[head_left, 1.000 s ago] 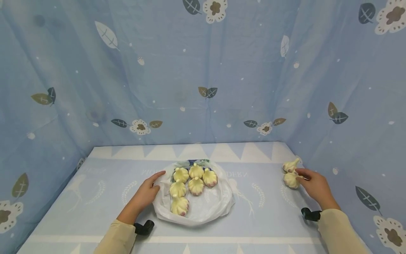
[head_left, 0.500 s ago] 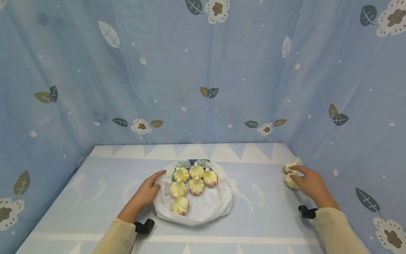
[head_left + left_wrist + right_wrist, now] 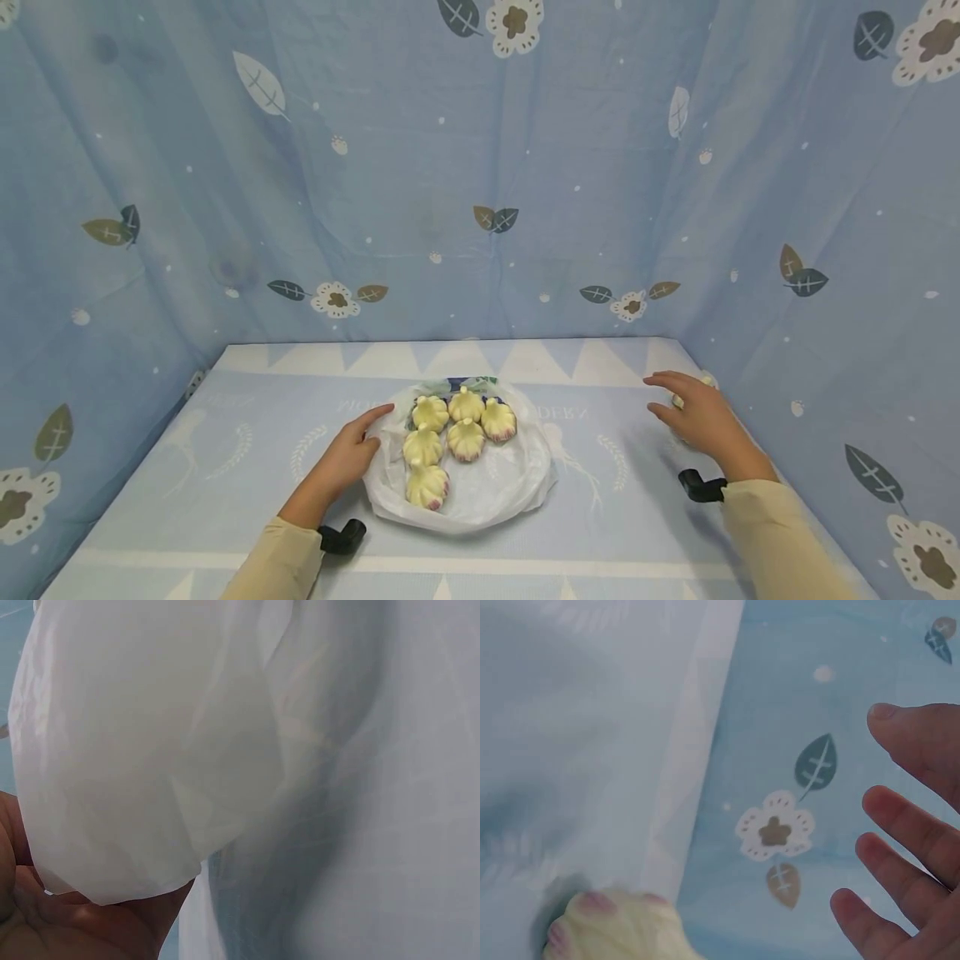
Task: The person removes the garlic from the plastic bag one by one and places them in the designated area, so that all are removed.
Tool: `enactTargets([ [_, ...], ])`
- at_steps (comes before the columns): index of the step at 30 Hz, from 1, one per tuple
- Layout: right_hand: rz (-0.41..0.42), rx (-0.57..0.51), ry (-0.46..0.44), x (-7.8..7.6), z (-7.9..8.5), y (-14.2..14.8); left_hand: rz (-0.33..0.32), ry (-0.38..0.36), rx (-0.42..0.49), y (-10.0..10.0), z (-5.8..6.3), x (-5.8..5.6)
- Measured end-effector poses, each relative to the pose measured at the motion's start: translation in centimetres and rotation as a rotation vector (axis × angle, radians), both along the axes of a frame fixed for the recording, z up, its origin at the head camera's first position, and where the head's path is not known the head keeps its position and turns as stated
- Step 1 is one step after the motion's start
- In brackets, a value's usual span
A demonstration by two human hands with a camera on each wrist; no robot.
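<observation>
A white plastic bag (image 3: 495,492) lies opened out on the table, with several garlic bulbs (image 3: 466,439) inside it. My left hand (image 3: 347,454) touches the bag's left side, index finger extended and thumb apart from it. In the left wrist view, the bag's plastic (image 3: 150,750) covers most of that hand's fingers. My right hand (image 3: 701,421) hovers over the right side of the table with its fingers spread, holding nothing. Behind it a garlic bulb (image 3: 678,401) is mostly hidden; the right wrist view shows a bulb (image 3: 619,930) at its lower edge, apart from the fingers.
The table (image 3: 247,467) carries a pale blue and white cloth. Blue patterned curtains (image 3: 405,167) hang close behind it and along both sides. A black wrist mount (image 3: 701,486) sticks out under each wrist.
My right hand has drawn back from the two garlic bulbs at the right, moving left and slightly up, with its fingers opening. My left hand and the bag have stayed in place.
</observation>
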State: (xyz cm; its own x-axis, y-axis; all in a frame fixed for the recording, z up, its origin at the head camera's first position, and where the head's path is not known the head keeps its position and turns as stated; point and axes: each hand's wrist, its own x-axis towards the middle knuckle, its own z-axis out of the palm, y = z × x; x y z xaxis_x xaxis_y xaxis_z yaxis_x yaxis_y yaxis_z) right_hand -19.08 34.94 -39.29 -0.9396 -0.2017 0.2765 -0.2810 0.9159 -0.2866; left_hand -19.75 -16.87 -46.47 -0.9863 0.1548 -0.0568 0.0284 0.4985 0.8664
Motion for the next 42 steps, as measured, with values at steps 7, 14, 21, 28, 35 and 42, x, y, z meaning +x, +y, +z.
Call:
enactTargets([
  [7, 0.057, -0.033, -0.002, -0.2, 0.4, -2.2, 0.001, -0.006, 0.005, 0.1, 0.0, 0.1],
  [14, 0.102, -0.039, 0.043, -0.7, 0.3, -3.9, 0.004, -0.007, 0.011, 0.1, -0.2, 0.2],
  [21, 0.166, -0.066, 0.130, -1.3, 0.0, -5.8, 0.009, -0.008, 0.002, 0.1, -0.3, 0.1],
  [28, 0.215, -0.098, 0.126, -1.8, 0.1, -7.7, -0.003, -0.006, 0.021, 0.1, -0.3, 0.0],
  [35, 0.252, -0.129, 0.137, -2.3, -0.2, -9.6, 0.007, -0.006, 0.010, 0.1, -0.6, 0.0],
  [42, 0.290, -0.165, 0.144, -2.9, 0.2, -11.2, 0.013, 0.000, 0.012, 0.1, -0.5, -0.1],
])
